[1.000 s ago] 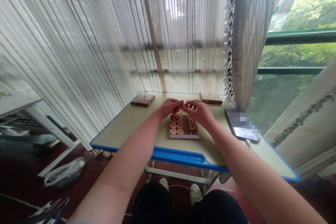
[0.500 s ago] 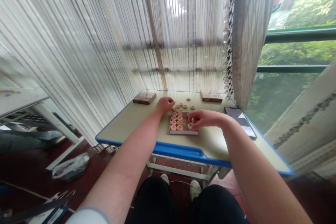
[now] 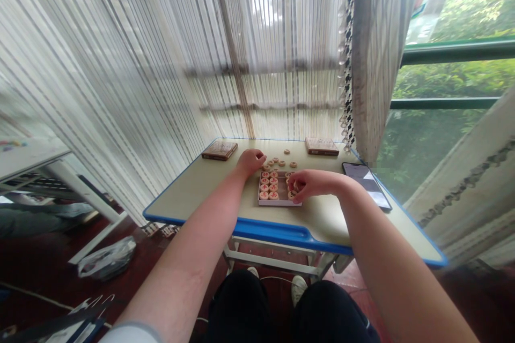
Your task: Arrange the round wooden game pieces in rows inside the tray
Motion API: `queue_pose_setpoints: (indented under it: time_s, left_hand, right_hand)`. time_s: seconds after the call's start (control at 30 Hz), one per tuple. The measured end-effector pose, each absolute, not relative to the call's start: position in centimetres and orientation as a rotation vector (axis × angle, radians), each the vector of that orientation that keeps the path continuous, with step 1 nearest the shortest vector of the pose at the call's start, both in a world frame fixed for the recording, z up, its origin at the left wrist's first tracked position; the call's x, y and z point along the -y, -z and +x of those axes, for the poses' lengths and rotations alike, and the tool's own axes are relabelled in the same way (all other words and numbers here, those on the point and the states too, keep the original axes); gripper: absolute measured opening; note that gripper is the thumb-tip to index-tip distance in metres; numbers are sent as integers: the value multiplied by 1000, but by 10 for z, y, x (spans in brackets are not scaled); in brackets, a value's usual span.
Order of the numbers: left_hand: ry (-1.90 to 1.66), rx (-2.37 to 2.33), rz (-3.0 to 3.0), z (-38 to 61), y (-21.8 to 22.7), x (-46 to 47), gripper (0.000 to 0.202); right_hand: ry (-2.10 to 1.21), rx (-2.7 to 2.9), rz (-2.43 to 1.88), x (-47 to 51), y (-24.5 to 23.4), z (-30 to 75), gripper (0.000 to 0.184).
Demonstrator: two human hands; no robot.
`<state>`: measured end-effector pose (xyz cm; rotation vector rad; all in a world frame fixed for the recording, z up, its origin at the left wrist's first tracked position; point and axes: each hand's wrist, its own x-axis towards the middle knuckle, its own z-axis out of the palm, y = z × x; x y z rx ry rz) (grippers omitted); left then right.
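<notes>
A shallow white box (image 3: 279,203) lies in the middle of a beige desk (image 3: 209,190) with a blue rim. It holds rows of round wooden pieces (image 3: 269,186) marked in red. More loose pieces (image 3: 281,161) lie on the desk just behind the box. My right hand (image 3: 309,183) rests over the box's right side, fingers curled down on a piece there. My left hand (image 3: 250,161) is curled at the box's far left corner, beside the loose pieces; what its fingers enclose is hidden.
A brown flat box (image 3: 219,150) lies at the desk's back left, a second one (image 3: 322,146) at the back right. A dark phone (image 3: 366,177) lies near the right edge. Striped curtains hang behind. A plastic bag (image 3: 105,259) lies on the floor at left.
Both hands, first together above the box's far end, have parted. My right hand dropped onto the box's right side; my left drew back to the loose pieces.
</notes>
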<state>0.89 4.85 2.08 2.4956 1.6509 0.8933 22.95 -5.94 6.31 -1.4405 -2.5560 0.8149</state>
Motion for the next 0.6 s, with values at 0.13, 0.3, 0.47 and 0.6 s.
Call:
queue_pose_setpoints:
  time_s: [0.13, 0.3, 0.47, 0.6]
  left_hand:
    - [-922, -1636, 2509, 9, -20, -50, 28]
    - [-894, -1630, 2541, 8, -20, -50, 29]
    - [-879, -1630, 2561, 8, -20, -50, 30]
    - [-855, -1658, 2539, 8, -20, -50, 30]
  right_hand:
    - [-824, 2562, -1424, 62, -66, 228, 39]
    - [-794, 2555, -1412, 63, -68, 227, 32]
    - [-852, 2547, -1286, 60, -61, 219, 26]
    - [-768, 2540, -1320, 60, -59, 212, 26]
